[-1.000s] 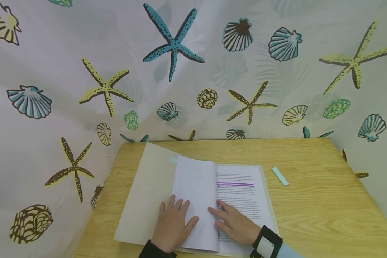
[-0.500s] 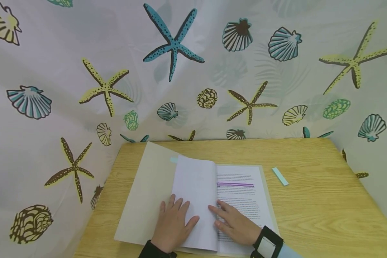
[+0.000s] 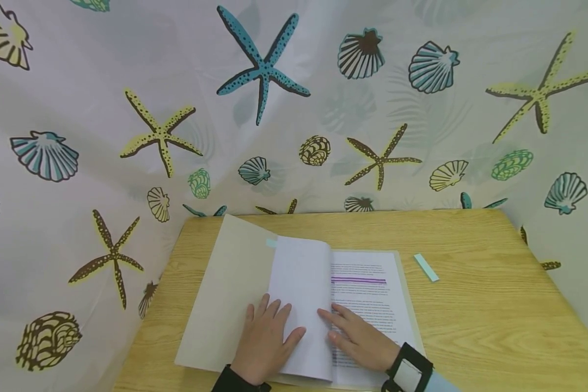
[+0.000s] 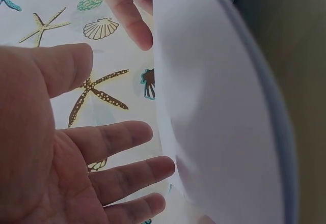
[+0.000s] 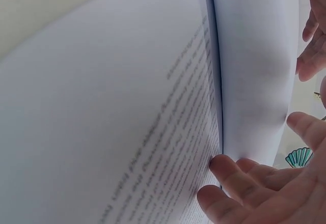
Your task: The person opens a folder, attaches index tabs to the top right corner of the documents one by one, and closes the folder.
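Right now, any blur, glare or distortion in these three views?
Head view: sharp and evenly lit, no glare; wide-angle bowing of the light wooden table edges. Left wrist view: left hand and curved white page soft, too close. Right wrist view: printed text page blurred, words unreadable; right hand soft.

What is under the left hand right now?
The left hand rests flat on the turned white pages of the open beige folder. Whatever lies beneath those pages is covered.

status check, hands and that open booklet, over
Left hand open, flat on the turned blank page. Right hand open, fingers on the printed page beside the fold. Booklet lies open on the table. Small blue strip lies apart, nothing in the way.
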The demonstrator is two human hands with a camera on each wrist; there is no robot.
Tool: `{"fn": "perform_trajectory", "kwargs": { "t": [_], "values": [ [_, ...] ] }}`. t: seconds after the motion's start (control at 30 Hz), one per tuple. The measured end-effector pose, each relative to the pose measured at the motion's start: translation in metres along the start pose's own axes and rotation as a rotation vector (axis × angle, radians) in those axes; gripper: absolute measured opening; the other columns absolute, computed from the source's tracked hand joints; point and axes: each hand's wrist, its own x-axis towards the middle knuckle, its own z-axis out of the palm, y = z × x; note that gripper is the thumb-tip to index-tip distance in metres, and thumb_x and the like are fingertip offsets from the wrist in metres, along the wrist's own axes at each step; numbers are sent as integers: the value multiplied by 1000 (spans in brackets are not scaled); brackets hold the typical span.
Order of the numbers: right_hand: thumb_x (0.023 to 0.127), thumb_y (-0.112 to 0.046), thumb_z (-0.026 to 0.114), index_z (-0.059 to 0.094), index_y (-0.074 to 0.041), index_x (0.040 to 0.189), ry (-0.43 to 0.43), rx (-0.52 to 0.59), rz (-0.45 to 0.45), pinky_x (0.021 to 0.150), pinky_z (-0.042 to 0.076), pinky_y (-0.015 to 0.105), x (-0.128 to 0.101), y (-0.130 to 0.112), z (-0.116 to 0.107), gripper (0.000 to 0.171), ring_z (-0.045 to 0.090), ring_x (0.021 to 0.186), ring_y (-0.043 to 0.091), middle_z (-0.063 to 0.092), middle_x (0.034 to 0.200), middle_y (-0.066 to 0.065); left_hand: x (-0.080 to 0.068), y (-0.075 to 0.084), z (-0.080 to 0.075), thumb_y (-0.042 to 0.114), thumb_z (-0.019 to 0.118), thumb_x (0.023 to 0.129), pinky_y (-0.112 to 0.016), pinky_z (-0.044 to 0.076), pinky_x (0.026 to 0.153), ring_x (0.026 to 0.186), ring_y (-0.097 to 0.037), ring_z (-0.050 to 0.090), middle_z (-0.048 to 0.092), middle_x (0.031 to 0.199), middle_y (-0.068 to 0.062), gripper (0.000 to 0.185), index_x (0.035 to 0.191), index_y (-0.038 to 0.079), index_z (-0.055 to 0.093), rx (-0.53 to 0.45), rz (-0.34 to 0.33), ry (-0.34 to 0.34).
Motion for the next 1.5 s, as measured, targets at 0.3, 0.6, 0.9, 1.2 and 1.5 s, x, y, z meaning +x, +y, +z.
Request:
{"fn": "perform_trajectory", "kwargs": {
  "t": [0.3,0.6,0.9,1.2,1.5],
  "values": [
    [103,-42,37,41,-25,147,31,15,36,102,34,59,-3,3,-5,47,39,134,36,38,148,16,-1,2,-3,53,56,92,-67,30,100,129,-43,42,59,126,-18,57,122,6,63,-10,16,30],
    [95,-31,60,58,-10,130,350,-132,344,79,51,44,-9,34,-62,41,62,97,21,65,113,8,2,9,-2,48,59,92,-56,35,103,127,-38,46,61,124,-14,51,123,7,63,-58,77,70],
    [94,-37,57,58,4,122,463,-288,570,63,49,44,-30,105,-127,49,62,91,39,63,112,26,4,33,3,38,63,91,-42,44,99,118,-30,55,64,116,-10,42,118,6,65,-103,251,195],
    [92,-49,56,54,11,124,370,-309,652,69,49,50,-40,140,-144,68,58,98,45,58,117,33,12,87,28,44,65,88,-33,41,102,116,-22,56,60,118,-7,56,131,9,55,-30,500,192],
    [88,-49,62,55,16,121,330,-393,639,73,49,56,-32,156,-145,73,58,99,48,56,118,36,19,124,49,55,58,89,-37,42,101,123,-24,51,56,130,-6,57,132,17,54,139,515,-37]
  ]
}}
